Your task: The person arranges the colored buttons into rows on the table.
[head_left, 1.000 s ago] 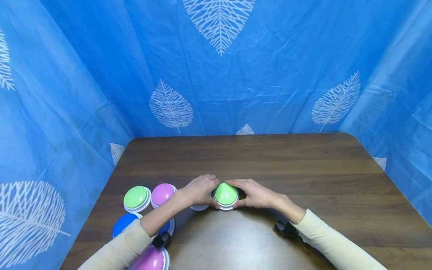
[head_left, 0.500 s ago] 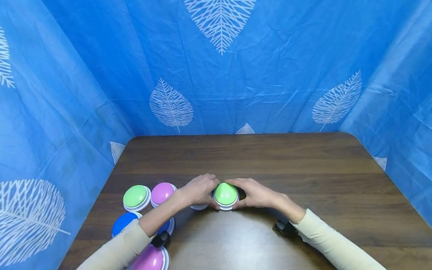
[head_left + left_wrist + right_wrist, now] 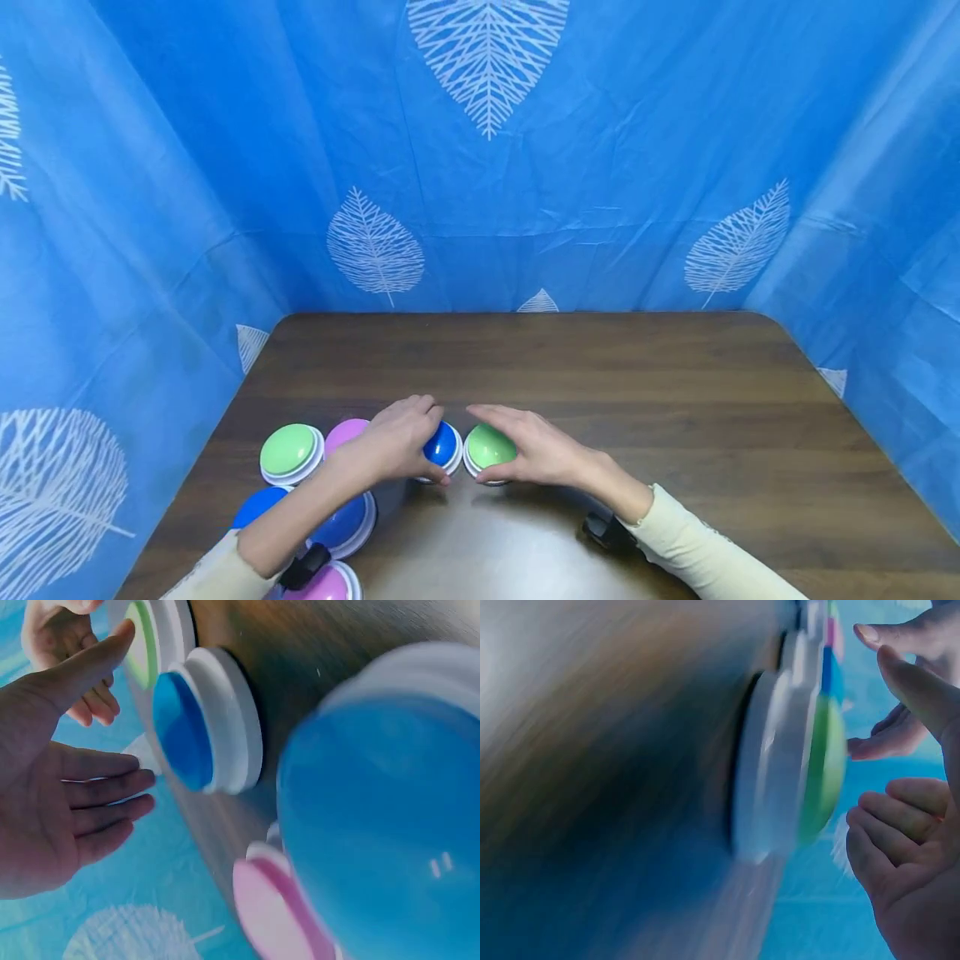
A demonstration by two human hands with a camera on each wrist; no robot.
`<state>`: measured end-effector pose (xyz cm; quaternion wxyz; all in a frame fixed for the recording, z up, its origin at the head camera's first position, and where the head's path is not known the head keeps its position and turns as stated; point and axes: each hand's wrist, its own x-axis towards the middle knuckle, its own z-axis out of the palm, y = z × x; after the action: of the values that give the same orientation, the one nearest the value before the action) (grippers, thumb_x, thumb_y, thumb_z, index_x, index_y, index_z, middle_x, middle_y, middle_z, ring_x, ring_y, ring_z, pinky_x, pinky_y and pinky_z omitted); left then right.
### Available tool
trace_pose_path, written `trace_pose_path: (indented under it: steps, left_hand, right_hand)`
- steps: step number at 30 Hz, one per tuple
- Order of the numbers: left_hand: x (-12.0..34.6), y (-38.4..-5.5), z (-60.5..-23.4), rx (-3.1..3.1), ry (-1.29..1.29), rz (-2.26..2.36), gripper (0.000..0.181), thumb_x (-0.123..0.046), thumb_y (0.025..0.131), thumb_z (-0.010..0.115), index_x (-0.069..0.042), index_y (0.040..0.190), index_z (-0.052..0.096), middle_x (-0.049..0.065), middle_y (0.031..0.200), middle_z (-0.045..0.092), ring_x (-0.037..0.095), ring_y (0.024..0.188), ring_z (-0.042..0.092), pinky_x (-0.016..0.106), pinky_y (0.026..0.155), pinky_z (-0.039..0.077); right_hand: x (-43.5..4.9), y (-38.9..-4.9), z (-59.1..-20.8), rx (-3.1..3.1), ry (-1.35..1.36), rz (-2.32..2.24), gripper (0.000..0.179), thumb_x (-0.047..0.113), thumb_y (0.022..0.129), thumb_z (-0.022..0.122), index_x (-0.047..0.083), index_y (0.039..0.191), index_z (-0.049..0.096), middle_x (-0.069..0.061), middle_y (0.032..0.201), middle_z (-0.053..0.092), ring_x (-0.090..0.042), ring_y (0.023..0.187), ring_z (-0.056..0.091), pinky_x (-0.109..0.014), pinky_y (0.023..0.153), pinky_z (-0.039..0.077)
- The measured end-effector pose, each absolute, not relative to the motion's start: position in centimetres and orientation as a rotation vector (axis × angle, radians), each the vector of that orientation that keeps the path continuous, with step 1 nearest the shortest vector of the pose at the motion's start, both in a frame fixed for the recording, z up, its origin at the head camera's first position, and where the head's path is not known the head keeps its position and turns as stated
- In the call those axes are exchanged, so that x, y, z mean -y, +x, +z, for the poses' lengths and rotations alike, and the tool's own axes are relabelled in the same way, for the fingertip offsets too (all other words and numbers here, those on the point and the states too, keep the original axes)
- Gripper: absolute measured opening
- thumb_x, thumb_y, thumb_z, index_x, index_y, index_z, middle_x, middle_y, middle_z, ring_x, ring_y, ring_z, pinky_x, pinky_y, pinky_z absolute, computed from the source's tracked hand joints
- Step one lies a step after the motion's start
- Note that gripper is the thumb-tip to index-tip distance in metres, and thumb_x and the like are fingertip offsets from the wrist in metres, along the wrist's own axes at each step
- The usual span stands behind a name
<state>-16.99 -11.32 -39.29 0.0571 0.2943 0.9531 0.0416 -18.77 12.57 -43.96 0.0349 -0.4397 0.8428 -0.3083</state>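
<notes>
A green dome push button [image 3: 489,447] on a round white base sits at the middle of the table, close beside a blue push button [image 3: 441,446]. My left hand [image 3: 401,437] hovers around the blue one; in the left wrist view its fingers [image 3: 112,784] are straight and a gap separates them from the dome. Around the right side of the green button, my right hand [image 3: 540,446] spreads thumb and forefinger apart. The right wrist view has its other fingers [image 3: 889,832] loosely bent, off the green dome [image 3: 826,765]. Neither hand holds anything.
More push buttons stand at the left of the wooden table [image 3: 600,375]: green [image 3: 288,450], pink [image 3: 347,432], two blue, and a pink one [image 3: 324,585] near the front. My left forearm partly covers them. Blue leaf-patterned cloth [image 3: 600,125] encloses the back and sides.
Both hands have let go of the green button. The left hand has moved left, uncovering part of the blue button; the right hand has spread its fingers. The head view has shifted slightly.
</notes>
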Motion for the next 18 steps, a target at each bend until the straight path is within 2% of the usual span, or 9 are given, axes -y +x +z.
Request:
trace_pose_path:
  steps: [5, 12, 18]
  left_hand:
    - [13.8, -15.1, -38.3, -2.885, 0.818, 0.084, 0.082, -0.053, 0.061, 0.091, 0.002, 0.115, 0.063, 0.011, 0.104, 0.059, 0.031, 0.103, 0.057, 0.05, 0.097, 0.047]
    - [16.8, -13.0, -38.3, -2.887, 0.839, -0.034, 0.088, -0.058, 0.052, 0.091, 0.005, 0.105, 0.063, 0.012, 0.095, 0.058, 0.033, 0.095, 0.058, 0.051, 0.093, 0.047]
    - [18.3, -11.7, -39.0, -2.88, 0.714, -0.034, 0.089, -0.058, 0.046, 0.093, 0.004, 0.102, 0.062, 0.008, 0.088, 0.053, 0.027, 0.085, 0.053, 0.05, 0.082, 0.049]
  right_hand:
    - [-10.1, -17.7, -43.5, -2.562, -1.468, -0.943, 0.084, 0.041, 0.081, 0.081, 0.007, 0.148, 0.043, -0.009, 0.146, 0.049, -0.019, 0.132, 0.048, -0.032, 0.107, 0.04]
    - [-6.4, -16.3, -43.6, -2.612, -1.623, -0.771, 0.083, 0.046, 0.081, 0.081, 0.005, 0.144, 0.047, -0.007, 0.143, 0.053, -0.013, 0.132, 0.048, -0.026, 0.107, 0.038]
    - [-3.8, -15.4, -44.0, -2.618, -1.689, -0.612, 0.08, 0.05, 0.084, 0.076, 0.006, 0.145, 0.047, -0.004, 0.143, 0.053, -0.009, 0.133, 0.046, -0.023, 0.106, 0.037]
